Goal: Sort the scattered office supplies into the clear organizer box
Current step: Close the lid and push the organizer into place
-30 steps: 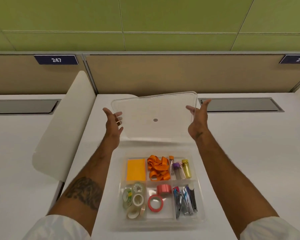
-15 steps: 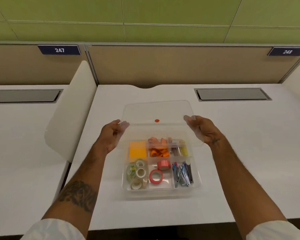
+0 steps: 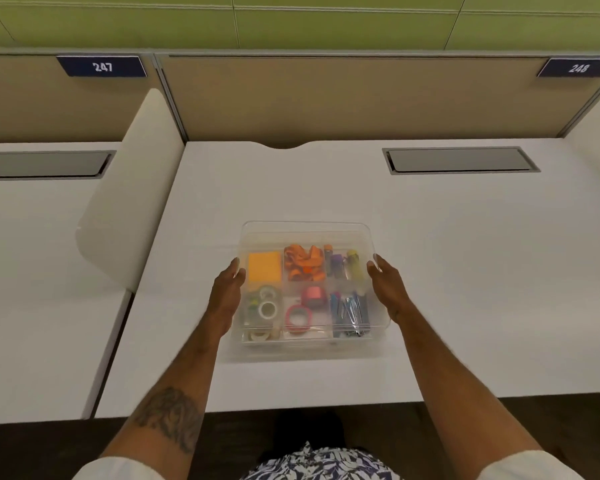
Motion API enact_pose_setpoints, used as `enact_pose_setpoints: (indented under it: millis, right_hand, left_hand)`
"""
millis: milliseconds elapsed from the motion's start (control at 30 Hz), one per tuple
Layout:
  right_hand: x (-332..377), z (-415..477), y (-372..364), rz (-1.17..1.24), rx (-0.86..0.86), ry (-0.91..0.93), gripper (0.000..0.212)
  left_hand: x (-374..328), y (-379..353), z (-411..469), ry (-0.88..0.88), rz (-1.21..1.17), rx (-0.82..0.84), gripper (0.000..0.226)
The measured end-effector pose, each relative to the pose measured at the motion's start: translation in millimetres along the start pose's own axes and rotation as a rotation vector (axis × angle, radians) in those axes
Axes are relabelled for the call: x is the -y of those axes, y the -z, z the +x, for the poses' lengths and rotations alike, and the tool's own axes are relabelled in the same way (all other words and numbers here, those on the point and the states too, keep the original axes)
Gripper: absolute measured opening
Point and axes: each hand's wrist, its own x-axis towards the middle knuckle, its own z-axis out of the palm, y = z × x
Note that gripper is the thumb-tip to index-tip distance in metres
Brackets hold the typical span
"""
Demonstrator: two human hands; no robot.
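The clear organizer box point(image 3: 309, 348) sits on the white desk with its clear lid point(image 3: 305, 233) lying flat on top. Through the lid I see an orange pad point(image 3: 264, 276), orange ribbon point(image 3: 303, 266), small vials point(image 3: 343, 266), tape rolls point(image 3: 265, 308), pink tape rolls point(image 3: 300, 317) and blue metal clips point(image 3: 349, 311), each kind in its own compartment. My left hand point(image 3: 227, 297) presses flat against the lid's left edge. My right hand point(image 3: 387, 292) lies along the lid's right edge.
A white curved divider panel point(image 3: 129, 216) stands to the left of the desk. A grey cable hatch point(image 3: 459, 160) is set in the desk at the back right. Tan partitions labelled 247 and 248 close off the back.
The lid came down from raised and tilted above the desk until it lay flat over the box. Both hands moved down and toward me with it.
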Motion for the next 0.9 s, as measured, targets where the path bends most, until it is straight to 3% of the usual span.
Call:
enact_pose_setpoints:
  millis: [467, 767, 900]
  right_hand:
    - [-15.7, -9.4, -9.2, -0.003, 0.014, 0.114, 0.038]
    - [-16.3, -13.8, -10.3, -0.010, 0.003, 0.147, 0.040]
    - [-17.7, -16.4, -15.2, -0.150, -0.135, 0.150, 0.041]
  left_hand:
    - [27.1, 8.5, -3.4, 0.016, 0.013, -0.037, 0.050]
    - [25.6, 8.5, -9.5, 0.018, -0.185, -0.022, 0.053]
    - [28.3, -0.1, -17.7, -0.035, -0.014, -0.133, 0.032]
